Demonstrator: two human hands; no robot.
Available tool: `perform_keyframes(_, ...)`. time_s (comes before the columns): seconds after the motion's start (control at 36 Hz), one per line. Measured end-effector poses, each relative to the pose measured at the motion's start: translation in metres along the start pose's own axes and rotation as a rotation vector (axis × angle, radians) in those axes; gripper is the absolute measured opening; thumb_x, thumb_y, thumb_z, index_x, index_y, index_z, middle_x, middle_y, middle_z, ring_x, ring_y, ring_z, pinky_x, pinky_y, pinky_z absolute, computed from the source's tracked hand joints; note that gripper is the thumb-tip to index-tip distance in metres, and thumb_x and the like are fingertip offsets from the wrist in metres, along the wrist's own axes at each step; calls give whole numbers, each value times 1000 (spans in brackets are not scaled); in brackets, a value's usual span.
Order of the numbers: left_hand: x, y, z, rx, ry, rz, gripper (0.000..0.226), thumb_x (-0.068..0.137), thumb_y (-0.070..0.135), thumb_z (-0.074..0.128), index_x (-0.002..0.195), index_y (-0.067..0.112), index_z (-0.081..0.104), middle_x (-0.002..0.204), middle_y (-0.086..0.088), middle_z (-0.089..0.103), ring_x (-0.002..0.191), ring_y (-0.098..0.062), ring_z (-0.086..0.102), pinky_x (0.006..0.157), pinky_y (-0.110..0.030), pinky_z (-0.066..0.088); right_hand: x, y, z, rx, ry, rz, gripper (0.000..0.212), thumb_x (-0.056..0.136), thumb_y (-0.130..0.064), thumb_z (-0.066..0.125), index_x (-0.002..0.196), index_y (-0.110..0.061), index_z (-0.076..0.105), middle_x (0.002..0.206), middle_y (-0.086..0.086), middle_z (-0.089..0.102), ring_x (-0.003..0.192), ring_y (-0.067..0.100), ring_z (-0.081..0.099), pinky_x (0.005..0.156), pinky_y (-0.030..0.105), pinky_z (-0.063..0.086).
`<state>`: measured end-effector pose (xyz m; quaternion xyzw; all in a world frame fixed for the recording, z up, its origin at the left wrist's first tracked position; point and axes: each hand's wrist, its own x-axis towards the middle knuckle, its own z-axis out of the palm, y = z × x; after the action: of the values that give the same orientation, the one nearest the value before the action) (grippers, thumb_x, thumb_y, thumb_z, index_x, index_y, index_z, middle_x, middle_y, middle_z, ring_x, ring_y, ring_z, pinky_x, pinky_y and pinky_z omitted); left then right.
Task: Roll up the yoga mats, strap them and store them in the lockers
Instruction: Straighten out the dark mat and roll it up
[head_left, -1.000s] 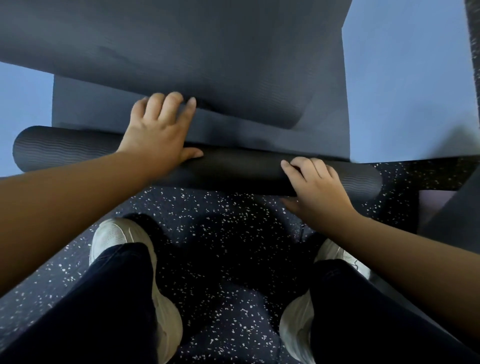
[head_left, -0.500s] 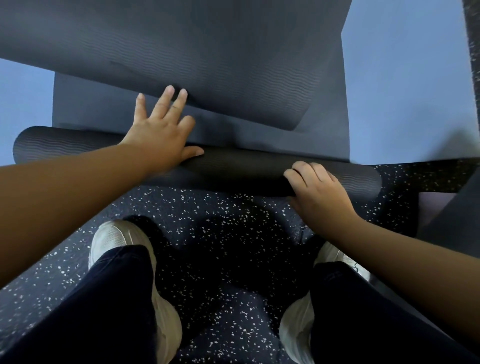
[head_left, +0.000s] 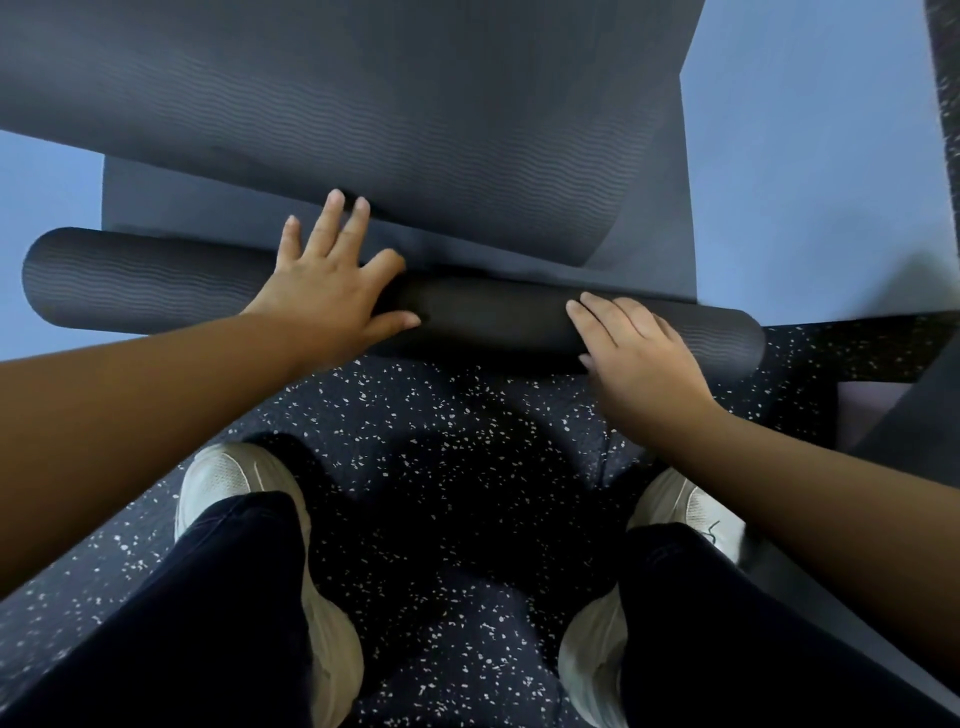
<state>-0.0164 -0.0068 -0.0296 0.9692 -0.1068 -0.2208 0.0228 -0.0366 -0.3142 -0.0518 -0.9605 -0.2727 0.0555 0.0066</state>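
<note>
The left hand (head_left: 324, 291) lies flat with fingers spread and the right hand (head_left: 631, 348) curls, apparently pressing, on the mat roll (head_left: 483, 317) beneath them, keeping it tight on the floor (head_left: 441, 415).

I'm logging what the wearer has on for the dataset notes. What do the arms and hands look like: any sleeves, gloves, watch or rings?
Both forearms are bare as far as the frame shows, with no sleeves in view. The left hand and right hand wear no gloves, and no watch, bracelet or ring is visible.
</note>
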Motion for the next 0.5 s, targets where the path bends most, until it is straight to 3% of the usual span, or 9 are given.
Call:
perform_keyframes(0.08,0,5,1,-39,44,49,59,91,55,36,141,23,38,159,-22,8,147,-41,-3,115,-61,9,5,4,-3,-8,-36,10,47,93,-21,44,136,-4,50,135,12,56,117,32,54,97,43,46)
perform_keyframes(0.17,1,8,0,-65,60,53,52,94,48,38,139,23,41,159,-23,10,147,-42,-1,115,-61,11,13,8,-5,41,-76,44,49,93,-17,53,140,-7,47,140,10,53,122,31,51,99,46,43)
perform_keyframes(0.25,1,5,0,-46,34,53,61,90,57,38,143,27,37,160,-20,3,147,-40,-6,116,-60,7,20,10,-9,61,-95,62,50,95,-17,52,144,-9,42,145,7,48,128,29,46,104,47,38)
perform_keyframes(0.36,2,3,1,53,-32,46,89,79,64,57,151,30,19,160,-17,-10,146,-38,-15,115,-61,4,26,9,-10,84,-123,111,47,97,-14,48,144,-8,41,148,7,44,133,29,41,108,48,32)
perform_keyframes(0.5,3,5,8,150,-57,45,97,82,50,67,153,31,5,158,-18,-19,144,-41,-18,113,-65,8,17,-3,-5,22,68,122,44,77,-2,66,120,-3,57,122,19,57,108,37,53,91,50,46)
